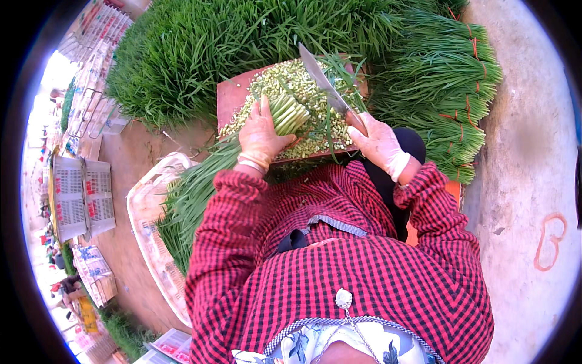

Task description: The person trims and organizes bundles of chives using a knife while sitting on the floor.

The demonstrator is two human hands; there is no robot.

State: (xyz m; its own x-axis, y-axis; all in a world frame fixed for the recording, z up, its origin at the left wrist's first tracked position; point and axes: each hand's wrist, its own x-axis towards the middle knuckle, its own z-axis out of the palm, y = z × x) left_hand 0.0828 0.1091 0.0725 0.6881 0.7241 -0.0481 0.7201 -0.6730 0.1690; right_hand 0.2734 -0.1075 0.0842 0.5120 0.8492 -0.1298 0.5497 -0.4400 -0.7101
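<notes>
My left hand (pixel 259 134), in a thin pale glove, grips a bunch of long-leaved greens that look like chives (pixel 288 115). Their pale cut stem ends point to the right, and the leaves trail down to the left past my forearm. In my right hand (pixel 381 144), also gloved, is a knife (pixel 322 77) held by its wooden handle, the blade slanting up and left over the board, apart from the bunch. Under both lies a reddish board (pixel 231 97), strewn with chopped stem bits (pixel 276 77) and a few loose leaves.
A large heap of loose greens (pixel 200 54) rises behind the board. Bundles tied with orange bands (pixel 451 91) are stacked at right beside a pale concrete strip (pixel 515 182). A white plastic basket (pixel 142 212) with greens stands at my left; grey crates (pixel 70 194) stand farther off.
</notes>
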